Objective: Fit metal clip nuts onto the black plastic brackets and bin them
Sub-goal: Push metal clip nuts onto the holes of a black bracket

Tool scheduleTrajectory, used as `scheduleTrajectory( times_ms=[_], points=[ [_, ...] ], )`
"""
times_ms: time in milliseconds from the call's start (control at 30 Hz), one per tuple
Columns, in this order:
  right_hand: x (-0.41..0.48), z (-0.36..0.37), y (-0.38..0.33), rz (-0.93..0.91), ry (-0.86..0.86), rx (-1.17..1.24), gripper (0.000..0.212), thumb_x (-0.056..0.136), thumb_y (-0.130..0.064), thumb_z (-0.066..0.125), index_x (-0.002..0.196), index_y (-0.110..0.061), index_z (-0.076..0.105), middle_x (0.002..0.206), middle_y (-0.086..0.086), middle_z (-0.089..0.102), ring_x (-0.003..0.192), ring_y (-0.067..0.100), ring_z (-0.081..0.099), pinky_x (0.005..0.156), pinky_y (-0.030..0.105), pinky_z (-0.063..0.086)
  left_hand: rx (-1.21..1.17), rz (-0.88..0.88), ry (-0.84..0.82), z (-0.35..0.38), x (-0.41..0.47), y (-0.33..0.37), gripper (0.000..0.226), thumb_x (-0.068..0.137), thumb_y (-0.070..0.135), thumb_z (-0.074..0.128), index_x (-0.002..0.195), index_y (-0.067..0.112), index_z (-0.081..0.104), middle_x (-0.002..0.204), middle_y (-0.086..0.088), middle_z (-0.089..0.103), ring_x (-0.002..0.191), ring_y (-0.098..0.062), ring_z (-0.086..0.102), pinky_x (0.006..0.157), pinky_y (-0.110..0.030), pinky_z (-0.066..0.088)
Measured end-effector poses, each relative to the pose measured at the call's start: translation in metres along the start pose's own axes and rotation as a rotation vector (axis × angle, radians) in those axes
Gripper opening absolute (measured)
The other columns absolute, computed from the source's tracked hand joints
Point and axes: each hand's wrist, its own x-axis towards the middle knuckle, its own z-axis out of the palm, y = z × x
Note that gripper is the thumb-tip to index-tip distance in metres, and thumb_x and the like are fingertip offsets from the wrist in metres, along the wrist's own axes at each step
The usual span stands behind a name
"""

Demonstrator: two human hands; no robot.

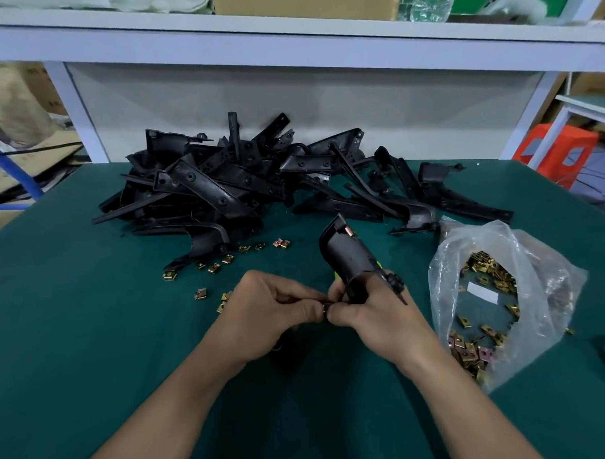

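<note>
**Bench bay, shelf overhead**

Bench topped w/ dark green mat [85,324]. Behind it a white back panel [298,102], set betw. pale uprights [75,111]. White shelf [300,47] runs across the top, w/ a cardboard box [302,2] and a clear plastic bag [423,7] on it. L side: brown cartons [42,89], and a blue tube [30,178] lower down. R side: 2nd green-topped table [593,104] w/ white frame, and an orange plastic stool [550,152] near its leg. Light soft, even.

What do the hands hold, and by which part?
The right hand grips a curved black plastic bracket at its lower end; the left hand pinches a small, mostly hidden piece there.
</note>
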Motion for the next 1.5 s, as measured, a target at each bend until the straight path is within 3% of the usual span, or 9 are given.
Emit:
scheduleTrajectory(
  times_ms=[100,200,367,567,767,933,1133,1300,1500],
  points=[
    [0.000,-0.001,0.001,-0.055,0.037,-0.055,0.022,0.075,-0.009,0.075,0.065,-0.026,0.067,0.062,-0.014,0.061,0.061,0.001,0.056,0.053,0.011,0.039,0.046,-0.067,-0.035,-0.006,-0.001,0.001,0.021,0.085,0.008,0.080,0.084,0.028,0.084,0.075,-0.007,0.077,0.067,-0.017,0.061,0.065,-0.032,0.044],
    [0.001,-0.006,0.005,-0.075,0.145,-0.069,0.020,0.078,-0.012,0.074,0.068,-0.027,0.067,0.069,-0.011,0.065,0.065,0.006,0.060,0.052,0.014,0.042,0.279,-0.056,0.111,-0.007,-0.004,0.003,0.020,0.082,0.018,0.081,0.077,0.038,0.081,0.074,0.012,0.077,0.071,-0.001,0.072,0.067,-0.017,0.053],
    [0.000,0.001,0.012,-0.138,0.152,-0.333,0.016,0.081,-0.021,0.072,0.070,-0.026,0.061,0.067,-0.003,0.062,0.068,0.024,0.059,0.063,0.036,0.049,0.394,-0.056,0.235,-0.002,-0.006,0.001,0.026,0.079,0.013,0.082,0.075,0.038,0.076,0.071,0.023,0.074,0.068,0.008,0.068,0.058,-0.004,0.046],
    [0.001,0.005,0.016,-0.091,0.170,-0.330,0.023,0.081,-0.019,0.068,0.065,-0.029,0.056,0.064,-0.002,0.061,0.065,0.023,0.058,0.061,0.034,0.049,0.570,0.014,0.261,0.006,-0.009,0.002,0.034,0.076,0.025,0.080,0.094,0.054,0.073,0.099,0.030,0.066,0.087,0.008,0.063,0.073,-0.003,0.042],
    [0.001,0.009,0.011,-0.075,0.135,-0.177,0.013,0.070,-0.028,0.067,0.066,-0.016,0.062,0.061,-0.003,0.059,0.063,0.020,0.057,0.059,0.040,0.049,0.381,0.076,0.211,0.015,-0.010,0.002,0.030,0.079,0.012,0.079,0.088,0.041,0.080,0.085,0.030,0.074,0.083,0.010,0.069,0.071,-0.002,0.045],
    [0.001,0.010,0.011,-0.050,0.121,-0.099,0.012,0.074,-0.027,0.072,0.073,-0.017,0.066,0.065,0.000,0.063,0.064,0.020,0.059,0.060,0.039,0.049,0.117,-0.021,0.227,0.013,-0.006,0.002,0.032,0.080,0.006,0.079,0.081,0.038,0.081,0.082,0.010,0.078,0.078,-0.008,0.073,0.073,-0.022,0.055],
    [-0.001,0.006,0.016,-0.045,0.238,-0.419,0.018,0.079,-0.028,0.066,0.097,-0.030,0.071,0.075,-0.002,0.068,0.073,0.033,0.059,0.064,0.036,0.051,-0.028,-0.112,0.374,0.011,-0.002,0.003,0.031,0.090,0.006,0.068,0.082,0.034,0.079,0.077,0.014,0.073,0.074,-0.005,0.063,0.078,-0.027,0.048],
    [-0.001,0.009,0.015,-0.027,0.276,-0.580,0.022,0.081,-0.034,0.072,0.102,-0.032,0.068,0.081,-0.001,0.070,0.080,0.033,0.064,0.064,0.035,0.049,-0.168,-0.110,0.353,0.013,-0.002,0.006,0.035,0.099,0.001,0.054,0.083,0.020,0.078,0.093,-0.008,0.073,0.083,-0.012,0.064,0.092,-0.036,0.059],
    [0.000,0.009,0.017,-0.034,0.286,-0.582,0.019,0.081,-0.033,0.072,0.099,-0.032,0.067,0.079,-0.001,0.069,0.078,0.034,0.065,0.060,0.033,0.043,-0.191,-0.083,0.357,0.013,-0.004,0.003,0.046,0.094,-0.013,0.054,0.107,0.024,0.077,0.077,-0.001,0.060,0.070,-0.018,0.069,0.078,-0.031,0.062]
  ],
)
